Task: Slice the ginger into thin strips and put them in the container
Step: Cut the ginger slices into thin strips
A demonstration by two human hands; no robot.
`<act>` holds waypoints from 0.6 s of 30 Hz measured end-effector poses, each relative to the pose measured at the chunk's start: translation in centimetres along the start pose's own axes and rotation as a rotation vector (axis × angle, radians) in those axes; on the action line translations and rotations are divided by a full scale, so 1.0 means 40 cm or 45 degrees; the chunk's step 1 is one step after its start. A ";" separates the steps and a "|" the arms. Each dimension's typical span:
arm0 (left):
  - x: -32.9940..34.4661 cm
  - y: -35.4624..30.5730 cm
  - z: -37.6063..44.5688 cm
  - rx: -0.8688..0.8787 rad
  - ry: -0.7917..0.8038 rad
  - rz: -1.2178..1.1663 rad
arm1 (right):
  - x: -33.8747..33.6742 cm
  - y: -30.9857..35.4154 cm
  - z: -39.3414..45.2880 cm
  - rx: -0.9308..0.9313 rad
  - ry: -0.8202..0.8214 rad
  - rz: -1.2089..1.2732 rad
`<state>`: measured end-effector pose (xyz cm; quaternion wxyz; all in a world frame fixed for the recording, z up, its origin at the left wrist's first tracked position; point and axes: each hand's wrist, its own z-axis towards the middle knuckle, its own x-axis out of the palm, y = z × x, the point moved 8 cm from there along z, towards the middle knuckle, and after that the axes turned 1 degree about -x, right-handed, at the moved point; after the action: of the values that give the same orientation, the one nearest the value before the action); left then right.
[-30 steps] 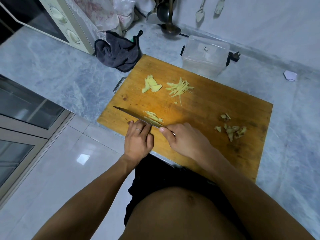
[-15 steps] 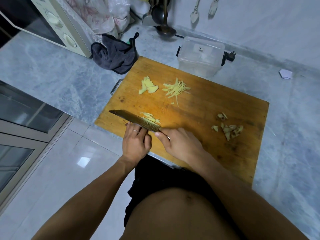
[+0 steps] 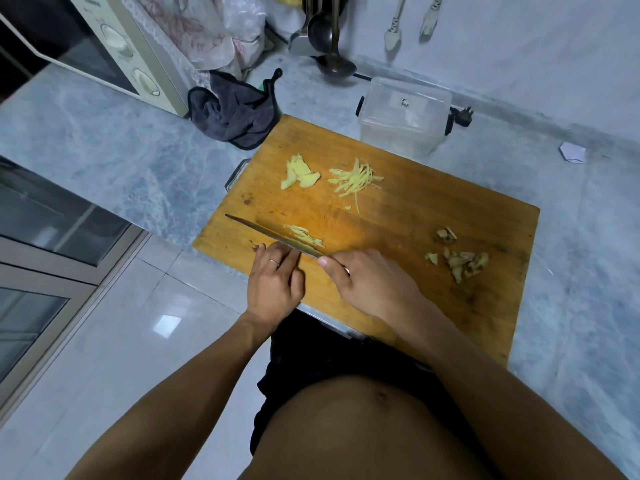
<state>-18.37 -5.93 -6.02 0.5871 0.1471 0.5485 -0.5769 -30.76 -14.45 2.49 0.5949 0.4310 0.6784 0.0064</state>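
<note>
Head view: on the wooden cutting board (image 3: 398, 216) the right hand (image 3: 374, 285) curls its fingers round the handle of a cleaver (image 3: 273, 235), thumb laid along it, while the left hand (image 3: 275, 282) rests straight, close-set fingers on the board against the near side of the blade, whose edge is down on a small heap of ginger being cut (image 3: 304, 234). Farther up the board lie flat ginger slices (image 3: 299, 172) and, beside them, a loose pile of thin ginger strips (image 3: 356, 178), with brownish ginger peelings (image 3: 460, 259) well apart at the right. The clear plastic container (image 3: 403, 114), lid on, stands on the marble counter (image 3: 104, 147) just beyond the board's far edge, near a dark cloth (image 3: 235, 112).
</note>
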 end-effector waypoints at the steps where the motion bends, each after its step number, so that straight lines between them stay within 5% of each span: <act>1: 0.001 0.001 0.000 -0.003 0.003 0.001 | 0.000 0.000 0.001 -0.001 0.011 0.002; 18: -0.014 -0.007 0.001 0.046 -0.110 -0.010 | 0.027 0.005 0.015 0.018 0.000 -0.025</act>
<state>-18.42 -5.76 -5.40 0.6050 0.1305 0.5128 -0.5950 -30.07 -13.99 1.53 0.5919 0.4285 0.6827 -0.0042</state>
